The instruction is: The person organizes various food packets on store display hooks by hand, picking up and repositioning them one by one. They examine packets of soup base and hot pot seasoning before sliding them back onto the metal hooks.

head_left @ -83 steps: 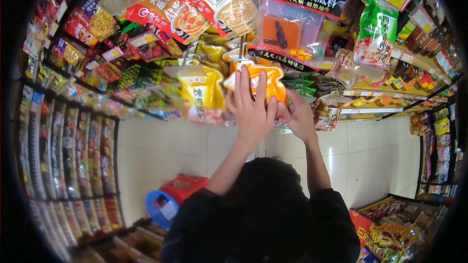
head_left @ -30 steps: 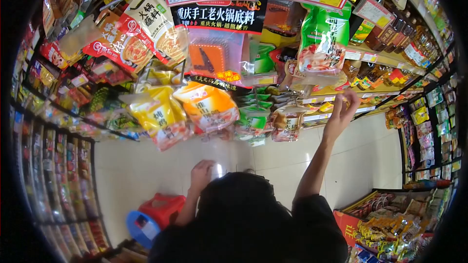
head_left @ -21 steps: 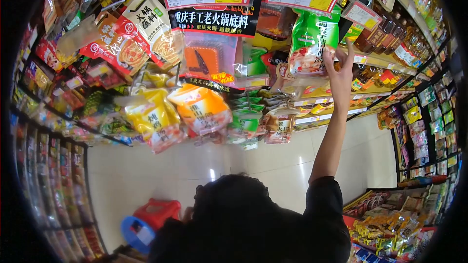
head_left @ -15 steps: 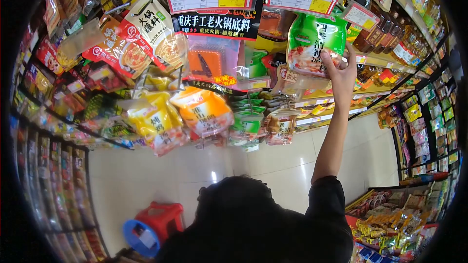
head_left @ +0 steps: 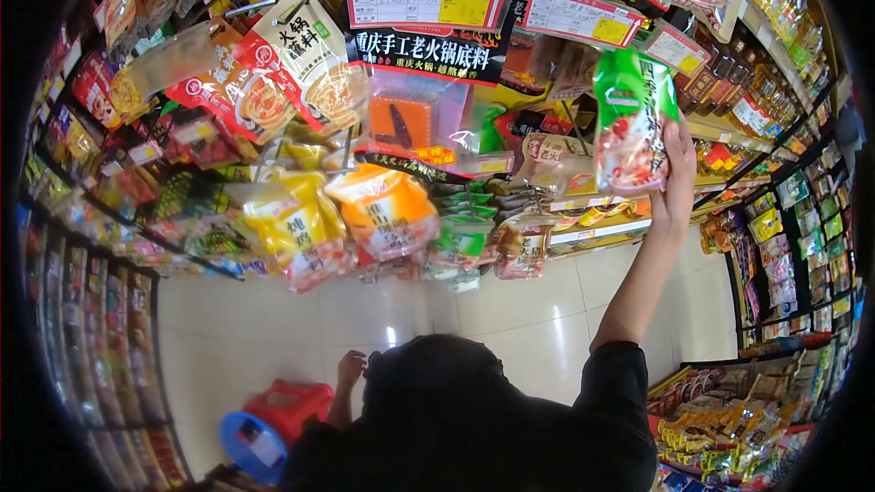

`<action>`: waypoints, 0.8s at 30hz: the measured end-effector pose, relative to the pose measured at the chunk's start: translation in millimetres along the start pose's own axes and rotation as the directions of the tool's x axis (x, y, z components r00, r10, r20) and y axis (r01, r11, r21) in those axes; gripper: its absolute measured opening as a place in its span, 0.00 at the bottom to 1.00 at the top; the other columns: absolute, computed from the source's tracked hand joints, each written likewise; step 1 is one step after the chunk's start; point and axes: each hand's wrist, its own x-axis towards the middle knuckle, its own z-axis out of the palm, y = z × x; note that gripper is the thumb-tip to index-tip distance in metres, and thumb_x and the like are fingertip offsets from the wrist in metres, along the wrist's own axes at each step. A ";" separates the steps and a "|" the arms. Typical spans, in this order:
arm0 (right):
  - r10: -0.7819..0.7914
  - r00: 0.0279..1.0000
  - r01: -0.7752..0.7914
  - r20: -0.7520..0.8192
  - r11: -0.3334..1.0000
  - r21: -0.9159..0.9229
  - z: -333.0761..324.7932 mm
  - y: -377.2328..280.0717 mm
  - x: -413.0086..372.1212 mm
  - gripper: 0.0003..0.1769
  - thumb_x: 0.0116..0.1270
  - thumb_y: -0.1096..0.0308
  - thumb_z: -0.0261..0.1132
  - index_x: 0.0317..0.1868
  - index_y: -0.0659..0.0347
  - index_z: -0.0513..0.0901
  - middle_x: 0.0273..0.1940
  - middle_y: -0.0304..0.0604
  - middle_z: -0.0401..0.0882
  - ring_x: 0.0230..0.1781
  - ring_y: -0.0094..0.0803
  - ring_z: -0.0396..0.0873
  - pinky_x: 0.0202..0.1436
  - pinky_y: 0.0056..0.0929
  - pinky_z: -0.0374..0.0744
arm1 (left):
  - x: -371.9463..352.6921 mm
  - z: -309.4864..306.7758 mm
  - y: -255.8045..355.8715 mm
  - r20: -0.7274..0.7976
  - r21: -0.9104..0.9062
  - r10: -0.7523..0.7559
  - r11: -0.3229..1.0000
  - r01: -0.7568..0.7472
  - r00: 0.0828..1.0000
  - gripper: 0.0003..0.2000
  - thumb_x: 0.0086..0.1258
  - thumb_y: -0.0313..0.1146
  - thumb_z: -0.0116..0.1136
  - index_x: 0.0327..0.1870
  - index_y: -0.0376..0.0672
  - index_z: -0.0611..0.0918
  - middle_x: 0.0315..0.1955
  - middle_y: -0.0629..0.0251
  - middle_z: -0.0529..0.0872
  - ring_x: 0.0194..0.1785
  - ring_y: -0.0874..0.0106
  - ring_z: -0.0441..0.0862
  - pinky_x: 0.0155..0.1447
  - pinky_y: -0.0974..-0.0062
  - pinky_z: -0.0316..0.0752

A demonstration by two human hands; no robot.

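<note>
My right hand [head_left: 676,169] is closed on the lower right edge of a green-and-white food packet [head_left: 635,123] with Chinese lettering. The packet hangs upright in front of the shelf, turned partly sideways, below the price tags. My left hand [head_left: 351,368] is low beside my head, fingers loosely curled and apart, with nothing visible in it. Close to the held packet hang a brown-labelled packet [head_left: 552,157] and a hotpot base packet [head_left: 396,120] with an orange block inside.
Yellow [head_left: 293,223] and orange packets [head_left: 383,210] hang on hooks along the rack. Price tags [head_left: 428,4] jut out above. On the floor behind stand a red stool [head_left: 290,404] and a blue basin [head_left: 255,446]. Shelves of packets [head_left: 729,428] line the right.
My right hand has moved the green packet rightward and slightly down, turning it sideways. My left hand has come into view beside my head. The view has shifted slightly.
</note>
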 end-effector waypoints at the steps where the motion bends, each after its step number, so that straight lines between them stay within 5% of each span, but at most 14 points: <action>1: 0.021 1.000 -0.021 0.003 1.000 0.018 -4.9 -0.6 -4.2 0.32 0.80 0.61 0.68 0.76 0.71 0.72 0.64 0.48 0.84 0.64 0.30 0.82 0.71 0.31 0.78 | 4.7 0.8 4.2 0.033 -0.030 0.017 0.999 -0.016 0.999 0.12 0.71 0.28 0.55 0.48 0.40 0.88 0.34 0.58 0.94 0.34 0.68 0.92 0.40 0.69 0.87; 2: 0.020 1.000 -0.020 -0.007 1.000 0.013 -10.7 -0.7 -9.0 0.31 0.81 0.61 0.67 0.76 0.70 0.72 0.65 0.48 0.84 0.63 0.30 0.83 0.71 0.32 0.78 | -1.1 8.0 21.2 0.016 0.176 0.115 0.977 -0.116 0.993 0.13 0.72 0.29 0.54 0.50 0.40 0.88 0.35 0.56 0.94 0.36 0.66 0.93 0.43 0.68 0.87; 5: 0.055 0.998 -0.057 0.021 0.993 0.101 -42.2 8.4 -14.6 0.31 0.81 0.61 0.66 0.76 0.69 0.72 0.67 0.47 0.82 0.65 0.30 0.82 0.73 0.33 0.77 | -21.1 22.1 92.1 0.017 0.407 0.302 0.869 -0.282 0.953 0.12 0.73 0.31 0.55 0.51 0.42 0.88 0.35 0.55 0.93 0.39 0.63 0.93 0.46 0.64 0.86; 8: 0.020 0.998 -0.026 0.061 0.995 0.093 -45.5 11.1 -23.1 0.33 0.82 0.61 0.65 0.79 0.70 0.68 0.71 0.47 0.78 0.70 0.34 0.78 0.77 0.35 0.73 | -30.6 29.7 156.4 0.136 0.402 0.213 0.881 -0.250 0.968 0.11 0.74 0.33 0.56 0.52 0.44 0.87 0.39 0.56 0.93 0.43 0.59 0.92 0.50 0.61 0.84; 9: 0.004 0.996 -0.011 0.088 0.996 0.089 -46.7 13.2 -26.1 0.34 0.82 0.62 0.65 0.80 0.69 0.67 0.72 0.48 0.78 0.71 0.34 0.77 0.77 0.36 0.72 | -31.3 32.4 169.1 0.179 0.432 0.259 0.846 -0.313 0.949 0.11 0.75 0.33 0.57 0.52 0.44 0.87 0.40 0.56 0.92 0.44 0.58 0.91 0.51 0.60 0.84; 10: -0.002 1.000 0.002 -0.003 0.999 0.040 -47.7 18.8 -29.4 0.46 0.75 0.52 0.73 0.81 0.72 0.63 0.71 0.50 0.77 0.69 0.35 0.79 0.75 0.34 0.74 | -32.3 35.7 180.4 0.225 0.458 0.302 0.806 -0.374 0.926 0.11 0.75 0.33 0.57 0.52 0.45 0.87 0.42 0.56 0.92 0.45 0.57 0.91 0.52 0.60 0.83; 14: -0.077 0.997 0.077 -0.001 0.997 -0.028 -36.2 27.0 -31.2 0.50 0.73 0.50 0.75 0.82 0.72 0.61 0.73 0.50 0.75 0.72 0.36 0.77 0.77 0.36 0.73 | -61.0 62.2 257.2 0.347 0.563 0.428 0.616 -0.550 0.834 0.10 0.78 0.34 0.57 0.53 0.46 0.86 0.47 0.56 0.89 0.49 0.55 0.89 0.55 0.59 0.82; 17: -0.122 0.992 0.120 0.011 0.988 0.102 -54.5 45.8 -27.4 0.38 0.82 0.55 0.64 0.82 0.68 0.63 0.74 0.47 0.74 0.72 0.37 0.76 0.77 0.38 0.73 | -85.9 89.1 315.9 0.358 0.452 0.508 0.640 -0.621 0.784 0.09 0.79 0.32 0.56 0.52 0.46 0.86 0.46 0.56 0.89 0.48 0.54 0.88 0.56 0.60 0.82; 21: -0.109 0.988 0.077 0.114 0.965 0.250 -95.8 66.1 -26.9 0.40 0.82 0.53 0.64 0.83 0.66 0.60 0.75 0.49 0.73 0.74 0.39 0.75 0.79 0.43 0.73 | -99.7 118.6 359.6 0.427 0.321 0.575 0.625 -0.711 0.698 0.08 0.79 0.29 0.56 0.52 0.43 0.86 0.45 0.57 0.88 0.49 0.57 0.89 0.53 0.63 0.83; 22: -0.003 1.000 0.001 0.008 0.980 0.197 -79.6 53.3 -35.6 0.60 0.66 0.47 0.80 0.84 0.72 0.56 0.79 0.53 0.68 0.78 0.40 0.71 0.82 0.40 0.68 | -100.8 126.6 365.5 0.435 0.283 0.571 0.648 -0.708 0.696 0.08 0.79 0.28 0.56 0.52 0.42 0.85 0.45 0.58 0.88 0.48 0.58 0.89 0.52 0.64 0.84; 24: -0.012 0.998 0.001 0.066 0.988 0.157 -85.8 58.3 -49.9 0.61 0.64 0.47 0.82 0.84 0.72 0.57 0.79 0.53 0.68 0.78 0.40 0.71 0.82 0.41 0.68 | -104.2 142.1 375.7 0.439 0.224 0.574 0.676 -0.702 0.692 0.08 0.80 0.26 0.56 0.52 0.41 0.85 0.44 0.59 0.88 0.48 0.60 0.90 0.51 0.65 0.84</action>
